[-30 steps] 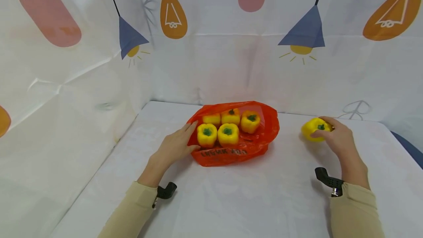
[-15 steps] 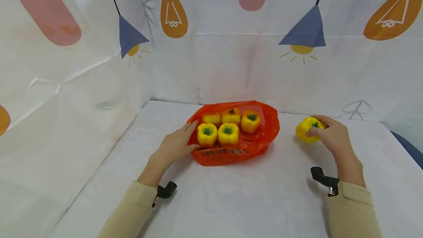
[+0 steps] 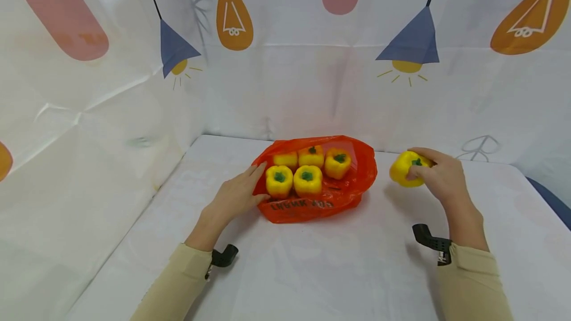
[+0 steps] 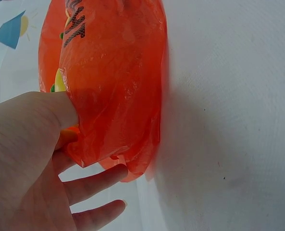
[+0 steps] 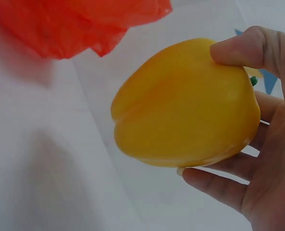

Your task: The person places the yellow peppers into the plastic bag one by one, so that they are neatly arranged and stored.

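A red plastic bag (image 3: 357, 187) lies on the table with its mouth facing up. Several yellow bell peppers (image 3: 308, 181) sit inside it, green stems showing on most. My left hand (image 3: 236, 193) holds the bag's left rim; in the left wrist view the thumb is tucked behind the plastic, while two fingertips (image 4: 114, 172) extend outside it. To the right of the bag, my right hand (image 3: 441, 175) grips another yellow bell pepper (image 3: 403, 169) between thumb and fingers, raised above the table. That pepper (image 5: 180, 110) fills the middle of the right wrist view.
The white-covered table (image 3: 330, 271) stretches in front of the bag and between both arms. A white sheet (image 3: 303, 93) printed with lamps and bulbs hangs close behind the table, and another side of it rises at the left. Each wrist carries a black camera mount (image 3: 430, 239).
My right hand has moved left toward the bag, lifting the bell pepper a little higher off the table. The left hand and the bag have stayed in place.
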Tool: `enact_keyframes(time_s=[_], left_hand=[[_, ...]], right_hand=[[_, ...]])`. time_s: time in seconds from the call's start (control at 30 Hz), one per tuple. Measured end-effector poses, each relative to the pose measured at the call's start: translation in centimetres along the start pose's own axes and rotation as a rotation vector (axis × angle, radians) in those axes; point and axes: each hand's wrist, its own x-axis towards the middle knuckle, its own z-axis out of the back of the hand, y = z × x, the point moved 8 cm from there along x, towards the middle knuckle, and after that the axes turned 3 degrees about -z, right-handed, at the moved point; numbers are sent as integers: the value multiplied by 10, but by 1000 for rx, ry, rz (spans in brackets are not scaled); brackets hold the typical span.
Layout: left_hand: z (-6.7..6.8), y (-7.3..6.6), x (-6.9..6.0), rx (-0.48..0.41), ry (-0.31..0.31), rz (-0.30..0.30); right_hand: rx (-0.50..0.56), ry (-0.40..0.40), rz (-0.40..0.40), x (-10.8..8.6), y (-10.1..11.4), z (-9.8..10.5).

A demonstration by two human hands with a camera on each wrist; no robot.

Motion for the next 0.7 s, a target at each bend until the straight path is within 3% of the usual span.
enact_keyframes(time_s=[0.7], left_hand=[[1,-2,-1,-6,6,12]], right_hand=[[109,-79,199,-30,68,10]])
